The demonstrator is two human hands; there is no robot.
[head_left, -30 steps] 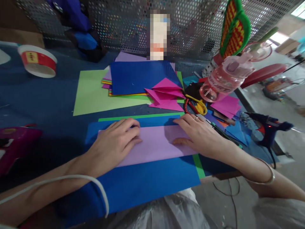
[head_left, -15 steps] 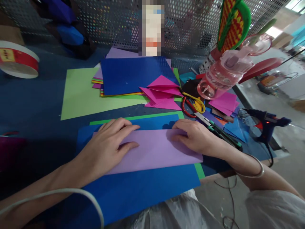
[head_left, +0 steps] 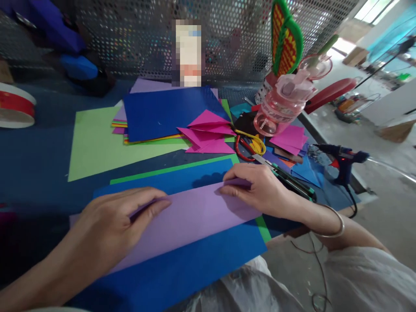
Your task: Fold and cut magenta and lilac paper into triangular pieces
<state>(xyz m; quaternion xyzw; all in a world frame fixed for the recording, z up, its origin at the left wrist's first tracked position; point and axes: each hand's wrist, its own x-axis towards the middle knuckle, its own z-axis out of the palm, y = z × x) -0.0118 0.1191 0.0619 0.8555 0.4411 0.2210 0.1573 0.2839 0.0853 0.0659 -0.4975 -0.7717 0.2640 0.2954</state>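
Note:
A folded sheet of light purple paper (head_left: 195,212) lies lengthwise across a blue sheet (head_left: 182,268) in front of me. My left hand (head_left: 126,221) pinches its far edge on the left, thumb on the near face and fingers behind. At the right end my right hand (head_left: 255,186) grips the same edge between thumb and fingers. That far edge is lifted a little off the blue sheet. A green sheet (head_left: 263,229) shows from under the blue one. My palms hide parts of the purple paper.
Behind are a stack of coloured paper (head_left: 162,112), folded pink pieces (head_left: 208,130) and a light green sheet (head_left: 94,143). To the right are scissors (head_left: 245,147), a utility knife (head_left: 292,182), a pink bottle (head_left: 276,104) and a glue gun (head_left: 344,160). A paper bowl (head_left: 16,106) stands left.
My hands have gone from resting flat-fingered near the far edge to pinching it. The left hand has moved nearer and left, and the purple paper now slants. The view has shifted right.

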